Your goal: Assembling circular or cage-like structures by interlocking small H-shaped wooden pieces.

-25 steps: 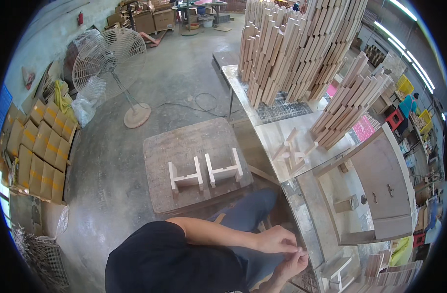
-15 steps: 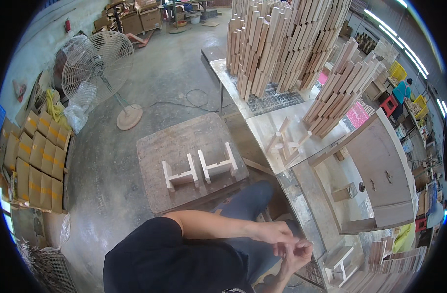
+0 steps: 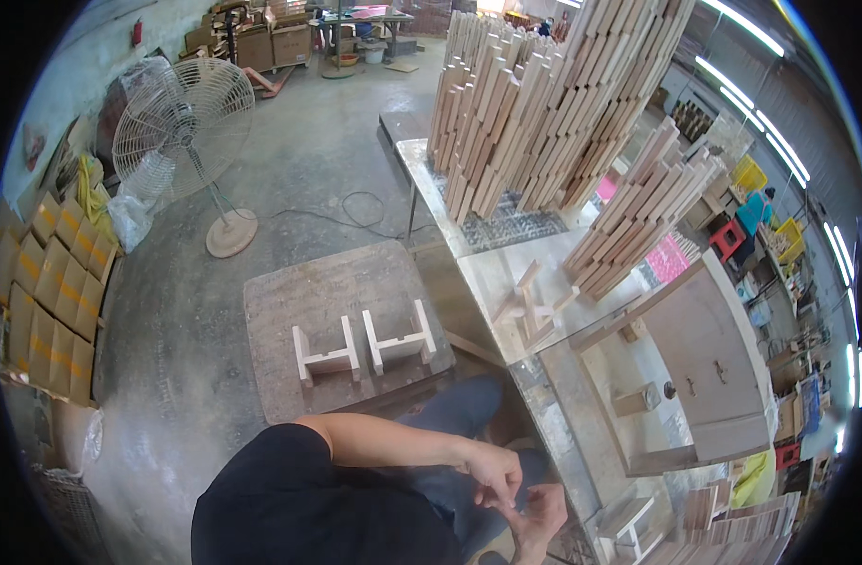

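Observation:
My left hand (image 3: 494, 470) and my right hand (image 3: 541, 513) meet above my lap, beside the workbench's near edge. The left fingers point down in a pinch and touch the right hand near its thumb. On the right hand the fingers are curled in. Whatever may lie between the fingertips is too small to make out. On a low worn board (image 3: 332, 273) ahead of me stand two pale H-shaped wooden frames, a left one (image 3: 327, 356) and a right one (image 3: 400, 345), apart from both hands.
Tall stacks of wooden strips (image 3: 506, 122) rise from the workbench (image 3: 468, 240) on my right. A wooden frame piece (image 3: 534, 306) and a large curved panel (image 3: 708, 367) rest nearer. A pedestal fan (image 3: 186, 132) and cardboard boxes (image 3: 54, 292) stand left. Another person (image 3: 753, 221) is far right.
The view has shifted, so the bench, board and fan sit differently in the picture. My hands stay together over my lap, with their fingers slightly rearranged. The two wooden frames have not moved on the board.

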`<state>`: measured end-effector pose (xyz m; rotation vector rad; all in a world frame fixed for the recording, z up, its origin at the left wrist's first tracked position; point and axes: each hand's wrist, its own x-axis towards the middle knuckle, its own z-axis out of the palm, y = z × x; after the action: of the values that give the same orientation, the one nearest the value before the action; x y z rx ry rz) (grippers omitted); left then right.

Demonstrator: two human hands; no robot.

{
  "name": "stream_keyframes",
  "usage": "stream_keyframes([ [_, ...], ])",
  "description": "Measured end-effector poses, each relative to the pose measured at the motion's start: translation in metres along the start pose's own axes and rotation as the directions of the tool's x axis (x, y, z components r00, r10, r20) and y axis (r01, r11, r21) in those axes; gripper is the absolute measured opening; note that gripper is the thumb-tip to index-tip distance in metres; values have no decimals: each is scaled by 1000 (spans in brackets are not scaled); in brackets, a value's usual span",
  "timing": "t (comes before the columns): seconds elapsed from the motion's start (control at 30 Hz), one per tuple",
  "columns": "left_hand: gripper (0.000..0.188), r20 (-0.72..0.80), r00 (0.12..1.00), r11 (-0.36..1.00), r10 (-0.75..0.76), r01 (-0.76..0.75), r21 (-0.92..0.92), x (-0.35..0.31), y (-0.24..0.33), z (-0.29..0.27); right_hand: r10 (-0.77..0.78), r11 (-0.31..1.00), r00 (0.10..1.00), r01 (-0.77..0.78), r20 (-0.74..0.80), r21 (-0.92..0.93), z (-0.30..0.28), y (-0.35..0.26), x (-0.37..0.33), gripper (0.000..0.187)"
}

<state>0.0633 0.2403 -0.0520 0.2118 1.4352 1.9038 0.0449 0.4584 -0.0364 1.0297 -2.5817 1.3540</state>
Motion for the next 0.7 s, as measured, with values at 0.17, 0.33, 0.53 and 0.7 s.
stream_keyframes([
  [0.17, 20, 75, 997, 998, -19, 23, -50, 5, -11, -4, -38, 995, 999, 41, 34, -88, -6, -13, 1, 71],
  [0.33, 20, 94, 996, 999, -10, 14, -46, 0, -11, -4, -89, 996, 987, 92, 132, -16, -18, -49, 12, 44],
  [0.53, 20, 269, 963, 981, 22, 32, -193, 2, -22, -3, -230, 968, 965, 240, 124, -74, -18, -68, 22, 63],
  [0.7, 22, 336, 940, 938, 67, 55, -342, 2, -27, 7, -93, 995, 989, 95, 111, -13, -18, -61, 10, 66],
])
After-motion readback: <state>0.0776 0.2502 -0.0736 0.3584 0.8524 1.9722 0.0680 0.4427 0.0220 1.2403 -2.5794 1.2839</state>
